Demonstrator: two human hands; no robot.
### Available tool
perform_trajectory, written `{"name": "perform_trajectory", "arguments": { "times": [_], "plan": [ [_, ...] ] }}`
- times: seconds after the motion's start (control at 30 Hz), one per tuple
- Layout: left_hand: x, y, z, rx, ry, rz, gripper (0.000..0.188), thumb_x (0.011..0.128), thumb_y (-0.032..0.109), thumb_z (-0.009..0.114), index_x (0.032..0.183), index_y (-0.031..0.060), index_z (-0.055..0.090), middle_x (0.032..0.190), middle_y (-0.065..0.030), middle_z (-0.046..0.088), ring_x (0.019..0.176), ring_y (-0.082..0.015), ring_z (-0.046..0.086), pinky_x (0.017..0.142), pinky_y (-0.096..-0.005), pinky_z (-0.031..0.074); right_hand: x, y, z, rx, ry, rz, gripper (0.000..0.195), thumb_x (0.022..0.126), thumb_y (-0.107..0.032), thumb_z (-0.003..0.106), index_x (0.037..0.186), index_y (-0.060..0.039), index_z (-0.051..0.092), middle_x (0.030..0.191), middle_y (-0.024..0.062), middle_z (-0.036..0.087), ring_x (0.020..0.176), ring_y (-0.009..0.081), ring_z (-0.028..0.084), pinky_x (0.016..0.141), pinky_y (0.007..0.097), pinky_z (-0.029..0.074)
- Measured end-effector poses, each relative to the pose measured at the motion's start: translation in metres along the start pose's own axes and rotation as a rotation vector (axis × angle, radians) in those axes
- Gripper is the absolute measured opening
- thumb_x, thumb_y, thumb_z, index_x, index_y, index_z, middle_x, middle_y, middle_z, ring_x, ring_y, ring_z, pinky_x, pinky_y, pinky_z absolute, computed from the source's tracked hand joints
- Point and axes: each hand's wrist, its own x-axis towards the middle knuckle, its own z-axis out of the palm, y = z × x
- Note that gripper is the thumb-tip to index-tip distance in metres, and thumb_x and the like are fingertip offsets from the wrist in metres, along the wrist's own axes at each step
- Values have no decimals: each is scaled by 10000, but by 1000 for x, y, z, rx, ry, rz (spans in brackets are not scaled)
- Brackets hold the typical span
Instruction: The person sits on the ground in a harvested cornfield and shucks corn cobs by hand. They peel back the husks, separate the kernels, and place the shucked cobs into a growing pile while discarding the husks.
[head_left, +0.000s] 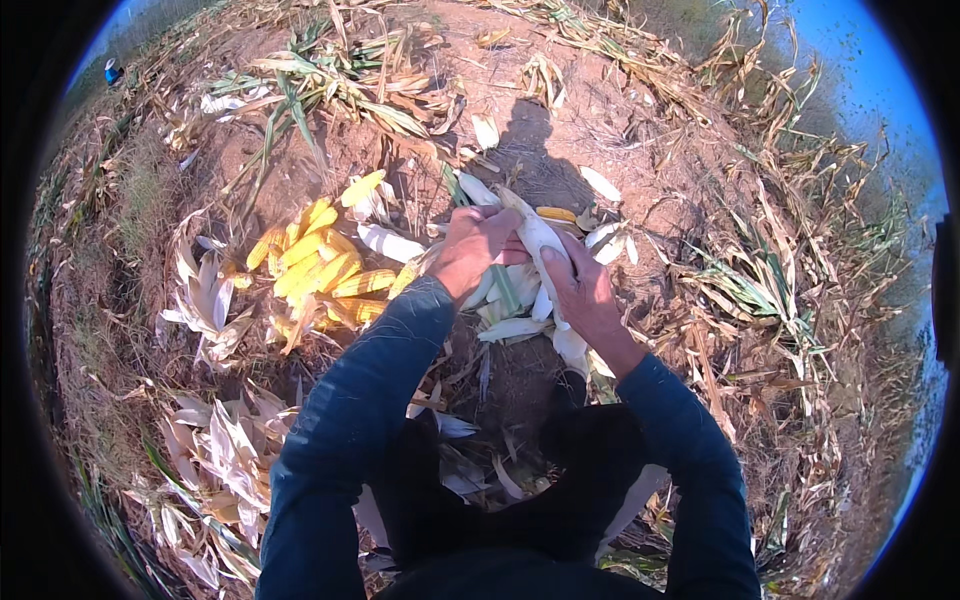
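An ear of corn in its pale husk (538, 234) is held slantwise before me, its narrow tip up and to the left. My right hand (581, 285) grips its lower part, with the thumb pressed along the husk. Near the tip, the fingers of my left hand (480, 244) are closed on the husk; exactly what they pinch is partly hidden. Beneath both hands lie several unpeeled ears (517, 328) in whitish husks. To the left, bare yellow corn cobs (319, 259) form a heap. One yellow cob (556, 214) shows just beyond my right hand.
Loose dry husks (225, 450) are piled at the lower left, and more husks (210, 300) lie beside the heap. Cut corn stalks (337, 94) cover soil ahead; others (780, 285) spread along the right. A person (112, 72) is far off at the upper left.
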Motion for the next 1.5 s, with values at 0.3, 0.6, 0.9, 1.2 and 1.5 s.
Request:
{"name": "perform_trajectory", "arguments": {
  "times": [0.3, 0.6, 0.9, 1.2, 1.5],
  "plan": [
    [29, -39, 40, -5, -107, -44, 279, 941, 267, 536, 1043, 9, 565, 915, -93, 655, 811, -174, 657, 674, -277, 552, -34, 9, -48, -305, 132, -62, 550, 915, -391, 515, 1318, -31, 410, 1071, 267, 606, 906, 424, 614, 745, 488, 501],
    [44, -87, 130, -364, -415, -293, 257, 966, 287, 517, 1118, 84, 555, 1017, -34, 628, 945, -172, 611, 838, -324, 527, -101, -19, -119, -151, 295, -47, 597, 923, -328, 568, 1366, 6, 350, 1070, 281, 585, 971, 426, 589, 787, 459, 473],
    [48, -143, 162, -320, -312, -230, 100, 904, 148, 576, 964, 68, 587, 916, -11, 645, 771, -93, 620, 727, -239, 527, -104, 15, -124, -289, 631, 276, 712, 914, -420, 545, 1395, 47, 304, 1255, 327, 474, 1147, 459, 485, 945, 478, 412],
    [-55, -80, 222, -373, -250, -33, 120, 903, 174, 546, 901, 59, 581, 774, -30, 625, 645, -145, 574, 625, -305, 493, -57, 75, -118, 1155, 999, 527, 531, 922, -513, 538, 950, 13, 605, 721, 81, 608, 573, 170, 551, 510, 344, 484],
    [-115, -82, 174, 1456, -1570, 82, 351, 818, 214, 667, 1011, -73, 604, 814, -183, 651, 741, -200, 625, 712, -365, 496, -88, 41, -165, 958, 638, 506, 466, 950, -497, 485, 871, -42, 549, 749, 77, 585, 510, 178, 555, 452, 283, 487]
  ]
}}
